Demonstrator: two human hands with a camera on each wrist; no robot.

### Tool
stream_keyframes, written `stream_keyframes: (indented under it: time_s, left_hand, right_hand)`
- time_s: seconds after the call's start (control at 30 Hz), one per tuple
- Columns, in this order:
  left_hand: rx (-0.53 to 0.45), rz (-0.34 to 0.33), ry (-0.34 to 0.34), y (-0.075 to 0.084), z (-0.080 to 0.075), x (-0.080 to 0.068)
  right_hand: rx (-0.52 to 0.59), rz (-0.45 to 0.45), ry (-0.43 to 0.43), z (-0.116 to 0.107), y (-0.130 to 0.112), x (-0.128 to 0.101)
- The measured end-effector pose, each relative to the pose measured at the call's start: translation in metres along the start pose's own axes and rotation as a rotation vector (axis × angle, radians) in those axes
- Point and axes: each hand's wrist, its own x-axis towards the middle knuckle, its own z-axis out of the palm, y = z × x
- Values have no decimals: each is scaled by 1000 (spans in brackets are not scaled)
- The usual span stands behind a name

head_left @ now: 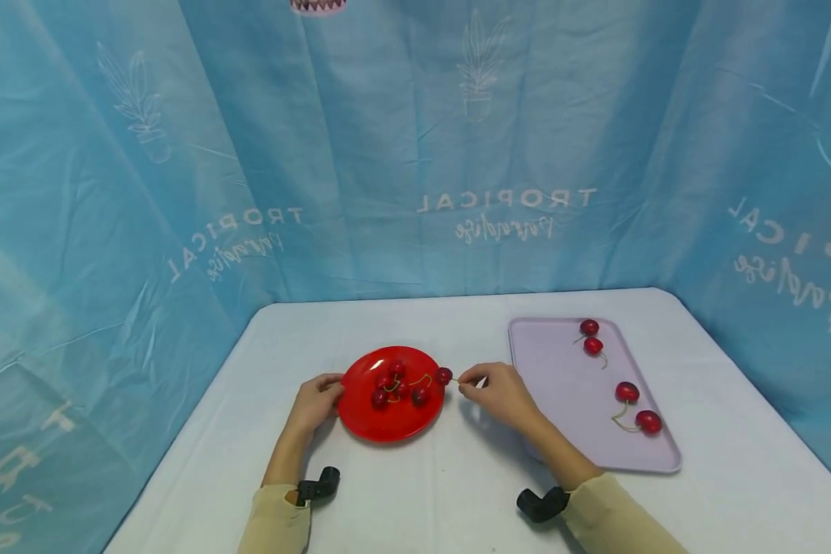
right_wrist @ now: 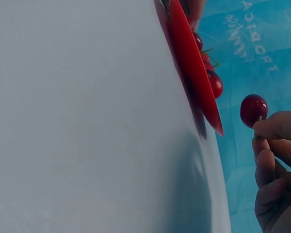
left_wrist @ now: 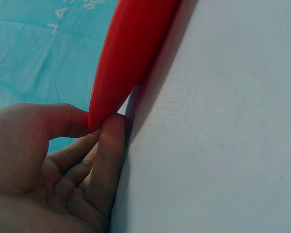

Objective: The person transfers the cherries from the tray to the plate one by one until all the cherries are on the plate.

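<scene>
At the right rim of the red plate (head_left: 391, 425), nearer the left edge of the table (head_left: 388, 500) than the right, the right hand (head_left: 497, 391) pinches a cherry (head_left: 444, 375) by its stem (head_left: 455, 380), raised off the table. The left hand (head_left: 318, 400) pinches the plate's left rim between thumb and fingers. A slow path clear of the rim, the stem pinched firmly and the plate steadied, would probably stop the fruit swinging.

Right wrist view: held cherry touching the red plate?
No, blue curtain shows in the gap between the held cherry and the red plate.
</scene>
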Motion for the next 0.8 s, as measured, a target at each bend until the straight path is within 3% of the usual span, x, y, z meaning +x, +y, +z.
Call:
stream_keyframes:
  time_s: [0.8]
  left_hand:
    - [31,0,16,1,2,1]
  right_hand:
    - [15,-24,-156,37,-21,-1]
